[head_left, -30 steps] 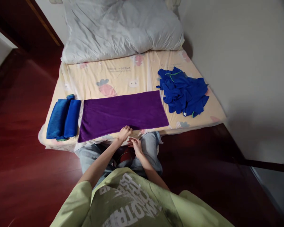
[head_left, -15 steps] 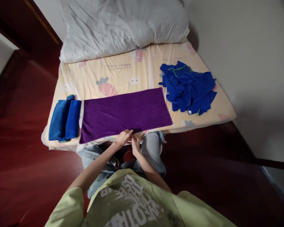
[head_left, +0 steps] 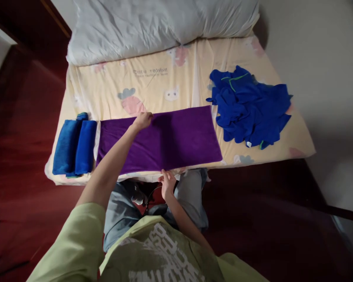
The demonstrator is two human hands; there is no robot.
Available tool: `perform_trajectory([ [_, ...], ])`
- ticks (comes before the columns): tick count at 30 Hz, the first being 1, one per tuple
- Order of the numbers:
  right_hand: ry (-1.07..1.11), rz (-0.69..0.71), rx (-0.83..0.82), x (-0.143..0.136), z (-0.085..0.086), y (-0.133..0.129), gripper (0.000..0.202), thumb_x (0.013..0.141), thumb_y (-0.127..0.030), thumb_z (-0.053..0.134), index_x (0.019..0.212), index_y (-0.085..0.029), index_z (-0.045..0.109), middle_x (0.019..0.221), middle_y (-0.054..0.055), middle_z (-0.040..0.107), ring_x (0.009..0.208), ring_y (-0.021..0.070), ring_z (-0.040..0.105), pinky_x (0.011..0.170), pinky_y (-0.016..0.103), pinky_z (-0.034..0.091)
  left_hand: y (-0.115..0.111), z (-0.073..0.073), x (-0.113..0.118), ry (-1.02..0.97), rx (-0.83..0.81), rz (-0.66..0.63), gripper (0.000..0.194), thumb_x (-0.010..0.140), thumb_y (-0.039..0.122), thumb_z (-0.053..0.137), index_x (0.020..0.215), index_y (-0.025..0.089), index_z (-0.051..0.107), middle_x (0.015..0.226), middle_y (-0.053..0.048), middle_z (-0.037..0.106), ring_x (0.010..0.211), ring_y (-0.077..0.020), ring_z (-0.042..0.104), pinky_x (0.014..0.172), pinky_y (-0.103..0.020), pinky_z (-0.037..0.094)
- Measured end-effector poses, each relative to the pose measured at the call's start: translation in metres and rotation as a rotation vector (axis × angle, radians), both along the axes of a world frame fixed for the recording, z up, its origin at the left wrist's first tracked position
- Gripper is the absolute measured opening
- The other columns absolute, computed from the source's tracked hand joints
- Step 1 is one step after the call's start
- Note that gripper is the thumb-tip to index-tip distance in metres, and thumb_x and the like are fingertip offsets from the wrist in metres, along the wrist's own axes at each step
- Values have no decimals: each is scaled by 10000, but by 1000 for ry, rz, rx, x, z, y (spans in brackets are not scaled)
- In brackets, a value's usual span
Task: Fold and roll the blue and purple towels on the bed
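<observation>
A purple towel (head_left: 188,135) lies spread flat across the front of the bed, its long side along the mattress edge. My left hand (head_left: 143,120) reaches over it, with fingers pinched together at the far edge. At the near edge, my right hand (head_left: 167,183) has thumb and finger closed on the towel's border, close to the middle. Left of the purple towel lie folded blue towels (head_left: 86,147) side by side. A crumpled heap of blue cloths (head_left: 250,107) with green edging sits to the right.
The bed (head_left: 153,92) has a pale yellow sheet printed with carrots and rabbits. A grey-white quilt (head_left: 161,27) is bunched along the back. A wall (head_left: 317,78) stands on the right, and dark red floor (head_left: 253,219) surrounds the bed's front.
My left hand has moved from beside my right hand at the near edge to the towel's far edge. My right hand stays at the near edge. The view has shifted slightly.
</observation>
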State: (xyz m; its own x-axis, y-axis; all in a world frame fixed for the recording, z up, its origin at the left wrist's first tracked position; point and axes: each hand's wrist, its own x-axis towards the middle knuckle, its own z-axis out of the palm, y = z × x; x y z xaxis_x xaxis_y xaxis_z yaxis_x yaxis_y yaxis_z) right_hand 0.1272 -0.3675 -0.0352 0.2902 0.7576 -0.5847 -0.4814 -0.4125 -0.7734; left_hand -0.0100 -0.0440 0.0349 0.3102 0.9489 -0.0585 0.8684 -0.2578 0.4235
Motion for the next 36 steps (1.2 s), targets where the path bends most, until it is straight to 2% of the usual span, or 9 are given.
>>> perform_trajectory([
  [2,36,-6,-26,2,3,-3,327,787,-537,718,785,-242,575,556,-61,586,495,140,565,576,286,516,22,-15,3,24,-33,56,317,886,143,509,1081,157,759,1009,-112,765,1010,-231,685,1057,-384,517],
  [5,74,-10,-66,2,6,-4,295,789,-507,727,804,-254,576,560,-62,563,530,159,576,602,309,535,42,-35,7,79,-101,136,350,871,145,545,1164,149,737,1093,-142,737,1072,-257,656,1072,-408,498],
  [7,105,-35,-74,1,7,-2,289,783,-484,748,815,-258,569,621,-56,574,557,157,588,609,313,542,51,-45,8,76,-129,166,344,861,155,585,1172,157,730,1111,-136,721,1091,-261,641,1082,-415,489],
  [10,169,-79,-63,-1,7,0,298,754,-421,801,836,-257,566,771,-33,626,641,148,634,671,312,577,64,-52,7,11,-167,169,235,840,183,660,1062,172,738,990,-89,705,1052,-241,635,1081,-400,493],
  [14,216,-110,-43,-3,3,4,294,768,-383,822,870,-253,580,894,7,687,848,178,722,879,362,625,73,-54,6,-85,-256,166,134,811,211,738,930,157,712,805,-53,649,940,-230,655,995,-376,548],
  [18,229,-151,-74,-4,-2,8,358,716,-359,862,802,-261,528,870,20,709,902,220,757,959,427,633,76,-55,5,-199,-362,227,184,839,208,734,1003,143,681,751,-43,631,847,-231,694,864,-372,600],
  [26,252,-154,-81,-1,2,-10,357,731,-318,868,786,-255,521,748,-36,655,977,236,795,1101,455,593,78,-55,12,-476,-201,352,270,892,84,666,1158,97,621,835,-79,654,912,-260,736,892,-442,608],
  [32,225,-149,-74,-4,6,-7,313,753,-318,823,811,-263,520,867,2,739,998,225,794,1075,425,605,66,-41,22,-463,-215,398,221,930,99,601,1150,90,614,873,-109,675,818,-261,741,829,-469,627],
  [36,202,-180,-114,-6,9,-10,316,730,-329,845,858,-236,570,905,31,761,971,240,797,1071,457,601,67,-43,19,-459,-122,393,237,918,88,588,1151,113,623,835,-81,659,882,-258,745,875,-429,621],
])
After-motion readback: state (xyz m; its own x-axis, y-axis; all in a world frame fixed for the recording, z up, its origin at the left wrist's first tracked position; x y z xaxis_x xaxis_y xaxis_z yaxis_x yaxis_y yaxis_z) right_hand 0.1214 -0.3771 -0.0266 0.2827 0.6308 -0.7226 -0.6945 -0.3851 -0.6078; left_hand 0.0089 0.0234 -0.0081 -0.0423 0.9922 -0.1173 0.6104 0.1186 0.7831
